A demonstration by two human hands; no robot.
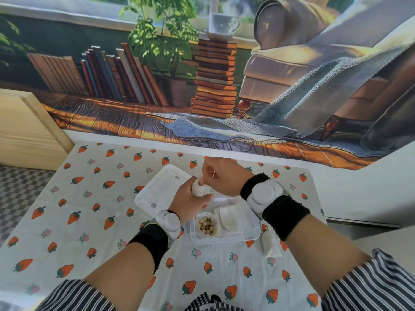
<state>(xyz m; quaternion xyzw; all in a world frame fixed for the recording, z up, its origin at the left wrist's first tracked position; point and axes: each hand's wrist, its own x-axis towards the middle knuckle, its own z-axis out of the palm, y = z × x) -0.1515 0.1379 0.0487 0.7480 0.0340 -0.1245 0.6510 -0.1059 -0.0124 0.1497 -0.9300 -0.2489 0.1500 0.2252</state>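
Closing a filled pouch
Seems soft, light — left hand cups it; right hand, just above, pinches its neck.

Left hand grips a small white filled fabric pouch; right hand pinches its top, both held above a clear rectangular plastic container. Container holds an open white pouch of pale round beans and flat empty white sachets. Clear plastic lid lies just left of it. Another white sachet sits on the strawberry-print tablecloth, right of container.
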